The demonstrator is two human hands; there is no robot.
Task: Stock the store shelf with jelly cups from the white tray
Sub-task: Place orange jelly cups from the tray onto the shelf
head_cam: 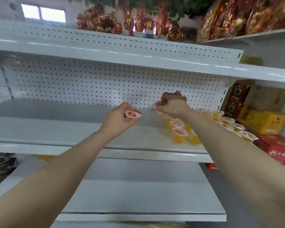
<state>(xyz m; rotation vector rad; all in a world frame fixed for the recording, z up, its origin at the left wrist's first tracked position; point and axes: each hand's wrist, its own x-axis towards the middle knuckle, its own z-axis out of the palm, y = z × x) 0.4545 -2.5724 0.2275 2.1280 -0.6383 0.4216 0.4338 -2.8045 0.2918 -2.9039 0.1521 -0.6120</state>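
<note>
Above the shelf (56,129), left hand (118,120) fingers clasping jelly cup (133,113), right hand (173,106) fingers pinching second cup (159,104)

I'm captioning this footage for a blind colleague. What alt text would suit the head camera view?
A person's left hand holds a red-lidded jelly cup above a white shelf while the right hand holds a second cup nearer the pegboard back. Orange jelly cups stand in rows on the shelf's right end, partly behind the right arm.
</note>
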